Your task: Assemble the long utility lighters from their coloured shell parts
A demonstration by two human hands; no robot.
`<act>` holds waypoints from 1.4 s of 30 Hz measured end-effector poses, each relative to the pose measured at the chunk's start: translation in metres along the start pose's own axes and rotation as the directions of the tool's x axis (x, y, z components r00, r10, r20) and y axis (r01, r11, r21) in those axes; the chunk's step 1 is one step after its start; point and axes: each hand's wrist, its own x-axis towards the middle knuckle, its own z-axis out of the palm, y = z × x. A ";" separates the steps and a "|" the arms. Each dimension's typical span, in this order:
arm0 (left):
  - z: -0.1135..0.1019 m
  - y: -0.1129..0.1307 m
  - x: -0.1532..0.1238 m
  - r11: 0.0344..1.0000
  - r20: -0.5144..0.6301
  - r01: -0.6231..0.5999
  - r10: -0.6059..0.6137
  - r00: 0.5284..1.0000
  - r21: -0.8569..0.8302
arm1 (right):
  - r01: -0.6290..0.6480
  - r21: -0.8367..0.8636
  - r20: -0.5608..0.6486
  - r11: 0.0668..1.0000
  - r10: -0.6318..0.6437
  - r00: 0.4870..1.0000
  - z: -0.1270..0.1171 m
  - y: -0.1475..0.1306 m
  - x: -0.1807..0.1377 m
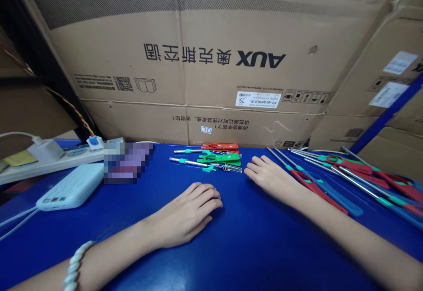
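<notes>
Green lighter housing: lying on the blue worktop, far side, near the fingertips of the right hand. A metal tube with a turquoise collar extends to its left; a clear cylinder lies at its near edge. Orange-red lighter housing: just behind the green one, in front of the carton.

Right hand: palm down, fingers bent, just beside the clear cylinder. Its grip is hidden from above; whether it holds anything cannot be told.

Left hand: palm down over the worktop, nearer the camera. Grip relaxed, thumb and fingers parted, nothing seen held. A beaded bracelet is on the wrist.

Right side: red and blue stick lighters with metal tubes, grouped, some overlapping.

Left side: light-blue power bank with cables, near a white power strip.

Rear: large printed AUX carton, lettering inverted.
</notes>
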 end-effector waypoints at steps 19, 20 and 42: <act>-0.007 -0.020 0.009 0.976 -0.078 0.166 -0.156 0.985 0.142 | -0.221 0.522 -0.085 0.824 0.308 0.948 0.029 0.003 -0.002; -0.008 -0.026 0.011 0.968 -0.102 0.199 -0.185 0.977 0.153 | -0.237 0.536 -0.076 0.811 0.326 0.942 0.033 0.000 -0.001; 0.010 -0.063 0.027 0.928 -0.169 0.346 -0.322 0.931 0.137 | -0.103 0.620 -0.173 0.778 0.263 0.949 0.038 -0.006 -0.001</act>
